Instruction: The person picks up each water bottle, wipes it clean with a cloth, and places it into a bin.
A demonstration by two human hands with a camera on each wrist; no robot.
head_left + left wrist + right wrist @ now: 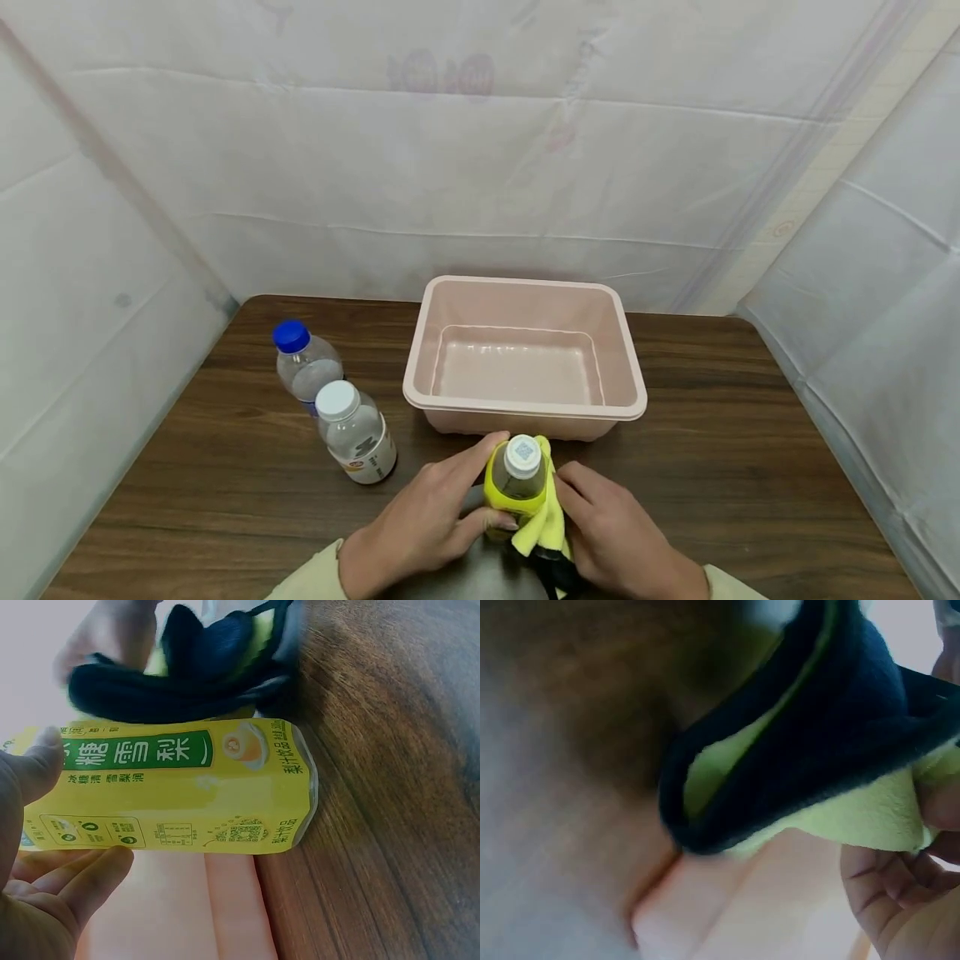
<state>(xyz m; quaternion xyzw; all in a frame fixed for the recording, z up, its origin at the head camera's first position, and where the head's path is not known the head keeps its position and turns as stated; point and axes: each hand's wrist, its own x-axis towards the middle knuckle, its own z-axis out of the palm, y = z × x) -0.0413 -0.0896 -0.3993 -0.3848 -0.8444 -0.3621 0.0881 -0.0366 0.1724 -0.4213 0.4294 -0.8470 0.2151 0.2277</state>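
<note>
My left hand [427, 512] grips a yellow-labelled bottle [517, 479] with a white cap, in front of the pink basin. In the left wrist view the bottle [187, 787] lies across the picture, thumb on one side and fingers on the other. My right hand [618, 529] pinches a yellow and black cloth [547, 525] against the bottle's right side. The right wrist view shows the cloth [840, 802] hanging folded from the fingers, its dark side and yellow side both visible.
An empty pink basin [525, 408] stands behind the hands on the dark wooden table [712, 467]. At the left are a blue-capped clear bottle [311, 367] and a white-capped clear bottle [360, 437], close together. White sheeting [450, 167] hangs behind.
</note>
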